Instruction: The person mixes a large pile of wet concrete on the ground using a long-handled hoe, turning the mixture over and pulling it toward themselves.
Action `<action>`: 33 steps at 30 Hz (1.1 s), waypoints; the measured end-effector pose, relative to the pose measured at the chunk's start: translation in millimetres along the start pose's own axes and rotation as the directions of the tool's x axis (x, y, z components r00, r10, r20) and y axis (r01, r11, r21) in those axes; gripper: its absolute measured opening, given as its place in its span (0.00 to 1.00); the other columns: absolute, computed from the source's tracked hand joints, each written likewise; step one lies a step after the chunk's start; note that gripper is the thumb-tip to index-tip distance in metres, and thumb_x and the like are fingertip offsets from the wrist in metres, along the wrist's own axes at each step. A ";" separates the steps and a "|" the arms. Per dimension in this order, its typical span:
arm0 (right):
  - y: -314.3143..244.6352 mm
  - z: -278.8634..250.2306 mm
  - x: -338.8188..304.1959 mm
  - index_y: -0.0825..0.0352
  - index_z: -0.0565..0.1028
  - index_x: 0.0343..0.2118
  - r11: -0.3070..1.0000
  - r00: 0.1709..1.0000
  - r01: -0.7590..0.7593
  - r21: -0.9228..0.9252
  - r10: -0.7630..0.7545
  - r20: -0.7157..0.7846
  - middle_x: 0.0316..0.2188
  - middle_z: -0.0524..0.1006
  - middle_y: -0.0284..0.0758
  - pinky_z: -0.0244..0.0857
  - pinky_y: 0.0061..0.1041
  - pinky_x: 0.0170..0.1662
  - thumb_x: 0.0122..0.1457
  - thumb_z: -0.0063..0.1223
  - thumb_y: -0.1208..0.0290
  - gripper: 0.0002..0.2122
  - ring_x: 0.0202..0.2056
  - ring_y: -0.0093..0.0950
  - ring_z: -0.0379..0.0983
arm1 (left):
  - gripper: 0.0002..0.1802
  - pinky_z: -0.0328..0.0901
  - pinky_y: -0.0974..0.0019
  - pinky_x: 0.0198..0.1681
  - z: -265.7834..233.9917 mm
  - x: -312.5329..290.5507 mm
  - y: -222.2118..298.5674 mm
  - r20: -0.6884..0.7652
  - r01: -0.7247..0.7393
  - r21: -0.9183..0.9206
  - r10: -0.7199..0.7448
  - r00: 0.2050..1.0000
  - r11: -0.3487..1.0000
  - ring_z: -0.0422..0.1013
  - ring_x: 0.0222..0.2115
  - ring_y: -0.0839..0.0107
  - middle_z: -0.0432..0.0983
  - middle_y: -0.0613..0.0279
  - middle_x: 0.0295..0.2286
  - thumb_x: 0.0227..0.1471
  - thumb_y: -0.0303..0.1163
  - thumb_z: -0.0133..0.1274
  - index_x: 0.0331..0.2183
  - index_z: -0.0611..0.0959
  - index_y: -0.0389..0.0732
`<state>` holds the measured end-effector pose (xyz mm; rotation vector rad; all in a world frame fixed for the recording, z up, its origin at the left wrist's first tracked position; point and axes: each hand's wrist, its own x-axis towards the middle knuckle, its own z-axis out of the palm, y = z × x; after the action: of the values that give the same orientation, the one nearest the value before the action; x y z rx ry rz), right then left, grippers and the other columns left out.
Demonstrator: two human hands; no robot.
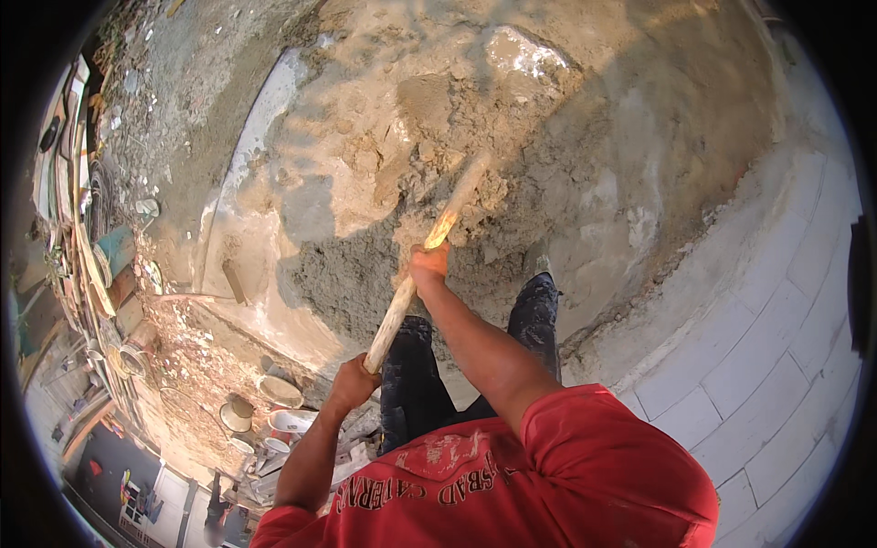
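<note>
Wooden handle (393, 320) is grasped in left hand (352, 382) and right hand (427, 263); wet mortar (498, 212) at twelve o'clock is apparently being worked; steady grip seemingly needed next.

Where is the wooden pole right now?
Near the head view's centre, the wooden pole slants up rightward from the left hand through the right hand, its far end at the lumpy mix.

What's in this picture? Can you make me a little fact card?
Tool: long pale wooden pole; far end hard to make out
Left hand: gripping the pole's near end
Right hand: gripping farther along
Ahead: lumpy grey-brown mix on the ground
Right side: pale grey rectangular blocks
Clothes: red short-sleeved shirt, dark trousers
</note>
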<state>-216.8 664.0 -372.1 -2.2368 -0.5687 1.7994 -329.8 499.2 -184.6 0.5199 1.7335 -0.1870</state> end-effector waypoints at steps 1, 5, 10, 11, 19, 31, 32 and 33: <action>26.2 9.9 -13.4 0.63 0.53 0.51 0.948 0.972 -0.211 0.237 0.176 0.157 0.21 0.67 0.37 0.68 0.34 0.18 0.58 0.51 0.75 0.22 0.15 0.30 0.68 | 0.19 0.70 0.47 0.41 -15.5 -28.3 -10.6 0.038 0.027 0.031 -0.029 0.999 0.999 0.75 0.37 0.38 0.79 0.35 0.30 0.45 0.35 0.57 0.41 0.81 0.37; 16.8 -16.3 -76.3 0.64 0.58 0.46 0.861 0.943 -0.285 0.422 0.172 0.286 0.21 0.67 0.35 0.67 0.32 0.16 0.57 0.49 0.77 0.17 0.14 0.27 0.66 | 0.15 0.70 0.44 0.35 11.8 -78.0 -54.9 -0.093 -0.035 0.197 0.054 0.994 0.980 0.76 0.32 0.38 0.78 0.37 0.27 0.44 0.33 0.59 0.36 0.79 0.39; -124.8 -131.9 58.3 0.67 0.59 0.43 0.929 0.967 0.158 0.335 -0.214 0.139 0.23 0.67 0.36 0.64 0.30 0.15 0.57 0.48 0.78 0.13 0.13 0.26 0.64 | 0.15 0.69 0.41 0.33 133.8 67.5 110.2 -0.241 -0.267 -0.010 0.257 0.936 0.964 0.75 0.30 0.37 0.78 0.39 0.26 0.49 0.37 0.59 0.39 0.77 0.42; -167.6 -156.1 105.6 0.66 0.59 0.42 0.922 0.948 0.267 0.282 -0.303 0.095 0.24 0.68 0.36 0.65 0.29 0.16 0.58 0.48 0.78 0.13 0.14 0.25 0.66 | 0.16 0.69 0.42 0.33 143.2 110.0 173.1 -0.225 -0.310 -0.089 0.285 0.932 0.946 0.75 0.30 0.37 0.78 0.39 0.26 0.49 0.36 0.58 0.40 0.77 0.42; -428.5 -215.1 393.6 0.78 0.71 0.31 0.859 0.874 0.482 -0.173 -0.484 0.034 0.20 0.75 0.42 0.70 0.36 0.24 0.57 0.53 0.73 0.10 0.20 0.33 0.74 | 0.22 0.70 0.52 0.46 51.6 321.2 499.1 -0.176 -0.540 -0.177 0.513 0.840 0.823 0.76 0.42 0.45 0.79 0.38 0.39 0.48 0.31 0.55 0.45 0.78 0.31; -151.2 -6.7 205.8 0.72 0.65 0.28 0.955 0.998 -0.003 0.296 0.021 -0.055 0.21 0.67 0.39 0.67 0.37 0.26 0.60 0.46 0.78 0.05 0.21 0.33 0.68 | 0.17 0.73 0.48 0.42 -78.6 209.9 173.3 -0.042 -0.304 0.271 0.327 0.944 0.913 0.79 0.38 0.46 0.81 0.42 0.36 0.51 0.28 0.50 0.44 0.81 0.36; -130.6 5.4 179.6 0.70 0.65 0.28 0.932 0.999 -0.047 0.360 0.052 -0.006 0.21 0.66 0.39 0.67 0.37 0.26 0.61 0.46 0.78 0.05 0.21 0.32 0.67 | 0.16 0.73 0.48 0.42 -88.7 183.1 154.3 -0.017 -0.248 0.297 0.265 0.964 0.922 0.79 0.39 0.46 0.81 0.43 0.36 0.52 0.27 0.49 0.43 0.81 0.36; -116.8 17.7 155.9 0.69 0.64 0.27 0.902 0.997 -0.082 0.424 0.069 0.047 0.21 0.66 0.38 0.66 0.36 0.26 0.61 0.45 0.78 0.06 0.21 0.32 0.66 | 0.16 0.73 0.48 0.42 -98.1 156.0 134.6 -0.045 -0.250 0.330 0.279 0.959 0.910 0.79 0.38 0.46 0.81 0.43 0.36 0.52 0.27 0.48 0.43 0.81 0.36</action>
<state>-225.2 834.3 -467.9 -1.9551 -0.0747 1.7864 -380.3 694.8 -290.7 1.0125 1.7081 -0.2574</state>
